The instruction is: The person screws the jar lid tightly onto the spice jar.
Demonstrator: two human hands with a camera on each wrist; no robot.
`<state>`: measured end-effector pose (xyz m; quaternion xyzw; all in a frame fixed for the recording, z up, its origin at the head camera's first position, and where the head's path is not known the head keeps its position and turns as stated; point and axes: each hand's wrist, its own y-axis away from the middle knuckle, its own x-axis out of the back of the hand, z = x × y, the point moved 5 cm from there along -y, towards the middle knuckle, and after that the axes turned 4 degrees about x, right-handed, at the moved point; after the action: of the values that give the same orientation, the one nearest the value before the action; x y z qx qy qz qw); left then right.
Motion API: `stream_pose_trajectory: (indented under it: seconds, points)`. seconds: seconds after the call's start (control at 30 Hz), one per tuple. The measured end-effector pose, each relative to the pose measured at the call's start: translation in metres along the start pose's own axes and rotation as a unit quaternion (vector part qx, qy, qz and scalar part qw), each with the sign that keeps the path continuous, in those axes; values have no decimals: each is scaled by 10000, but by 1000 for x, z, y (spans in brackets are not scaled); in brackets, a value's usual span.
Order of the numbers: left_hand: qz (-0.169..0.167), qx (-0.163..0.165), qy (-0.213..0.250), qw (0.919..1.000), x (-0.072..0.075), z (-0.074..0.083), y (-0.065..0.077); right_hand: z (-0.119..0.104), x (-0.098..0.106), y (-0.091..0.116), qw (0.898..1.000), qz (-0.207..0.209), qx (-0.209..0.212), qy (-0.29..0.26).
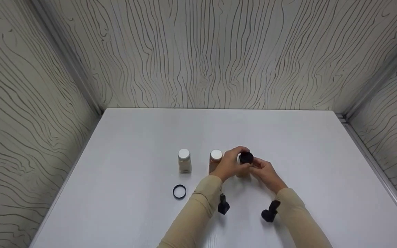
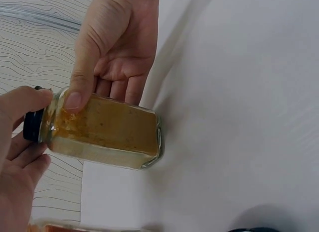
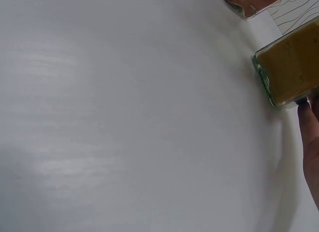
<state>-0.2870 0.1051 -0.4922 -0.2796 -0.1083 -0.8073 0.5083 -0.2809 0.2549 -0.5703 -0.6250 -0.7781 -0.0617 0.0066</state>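
Observation:
A glass spice jar (image 2: 107,127) with yellow-brown powder stands on the table, a black cap (image 1: 246,157) at its top. My left hand (image 1: 232,164) holds that cap between thumb and fingers. The jar's body is gripped by my right hand (image 1: 266,175), thumb on the near glass in the left wrist view. In the right wrist view only a little of the right hand (image 3: 311,142) shows, beside the jar's lower part. Just left of my left hand is a jar of reddish powder (image 1: 214,166) with a white top, partly covered by that hand.
Farther left stands a jar of pale powder (image 1: 185,166) with a white top. A black ring-shaped piece (image 1: 179,185) lies nearer on the white table (image 1: 133,206). Wood-patterned panels (image 1: 198,55) rise behind and at both sides.

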Motion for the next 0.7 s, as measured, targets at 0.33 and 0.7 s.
stream_pose_trajectory:
  seconds: [0.33, 0.7]
  points:
    - [75, 178, -74, 9998, -1, 0, 2, -3, 2, 2, 9993, 288, -157, 160]
    - [83, 99, -186, 9997, 0, 2, 3, -8, 1, 2, 9989, 320, -202, 272]
